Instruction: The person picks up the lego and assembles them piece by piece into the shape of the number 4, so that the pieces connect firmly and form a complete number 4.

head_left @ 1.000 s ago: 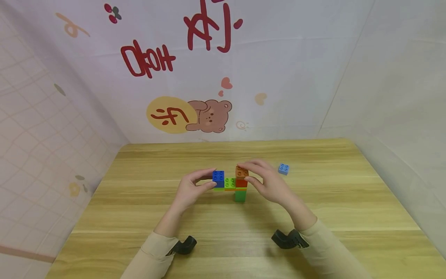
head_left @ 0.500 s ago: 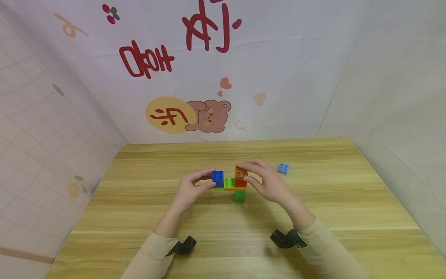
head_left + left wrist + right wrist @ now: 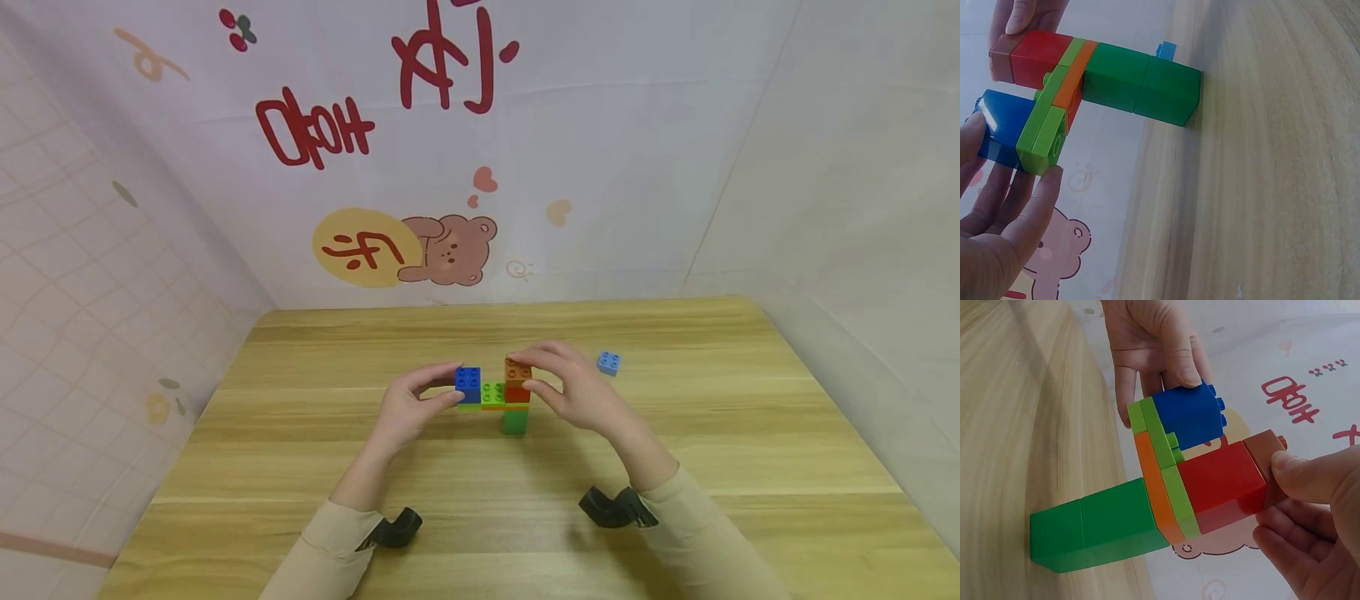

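A toy-brick build stands on the wooden table. Its foot is two stacked green bricks point(image 3: 1113, 519), topped by an orange plate point(image 3: 1152, 481) and a lime-green plate point(image 3: 1161, 440) that reach out to the left. On the overhanging end sits a blue brick point(image 3: 468, 390), which my left hand point(image 3: 405, 410) holds, thumb on its near face. In the left wrist view a fingertip touches the lime-green underside. Above the green column are a red brick point(image 3: 1225, 487) and a thin brown brick point(image 3: 1265, 464). My right hand point(image 3: 581, 396) pinches the brown brick between thumb and fingers.
A loose light-blue brick point(image 3: 609, 363) lies on the table point(image 3: 675, 392) behind and right of the right hand. White printed cloth point(image 3: 600, 142) rises along the table's back and both sides. Black wrist mounts point(image 3: 397, 528) stick out inward from the sleeves.
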`<action>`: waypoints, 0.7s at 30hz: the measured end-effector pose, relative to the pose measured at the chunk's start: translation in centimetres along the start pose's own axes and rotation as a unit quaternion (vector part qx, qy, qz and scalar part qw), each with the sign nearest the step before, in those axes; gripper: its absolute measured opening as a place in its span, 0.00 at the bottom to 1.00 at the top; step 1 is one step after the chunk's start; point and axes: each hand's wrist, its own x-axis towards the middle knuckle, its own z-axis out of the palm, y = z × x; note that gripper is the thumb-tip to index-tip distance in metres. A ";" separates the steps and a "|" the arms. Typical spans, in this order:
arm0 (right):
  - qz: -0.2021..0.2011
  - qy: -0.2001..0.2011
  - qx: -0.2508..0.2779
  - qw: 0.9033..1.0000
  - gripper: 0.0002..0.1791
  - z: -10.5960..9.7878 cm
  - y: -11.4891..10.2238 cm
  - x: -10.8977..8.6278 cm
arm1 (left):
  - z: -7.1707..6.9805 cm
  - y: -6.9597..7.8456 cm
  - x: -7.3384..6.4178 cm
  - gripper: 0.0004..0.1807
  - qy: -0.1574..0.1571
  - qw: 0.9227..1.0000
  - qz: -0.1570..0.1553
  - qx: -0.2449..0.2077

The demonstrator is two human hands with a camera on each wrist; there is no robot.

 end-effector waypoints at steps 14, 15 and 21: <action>-0.004 -0.049 -0.009 0.999 0.21 -0.8 0.0 0.6 | 0.0 -0.2 0.1 0.22 0.001 1.000 0.008 -0.001; -0.004 -0.049 -0.010 0.999 0.20 -0.8 0.0 0.6 | 0.1 -0.2 0.1 0.22 0.001 1.000 0.008 -0.001; 0.001 -0.047 0.005 0.999 0.20 -0.6 0.1 0.5 | 0.2 -0.5 0.1 0.22 0.004 1.000 0.010 -0.018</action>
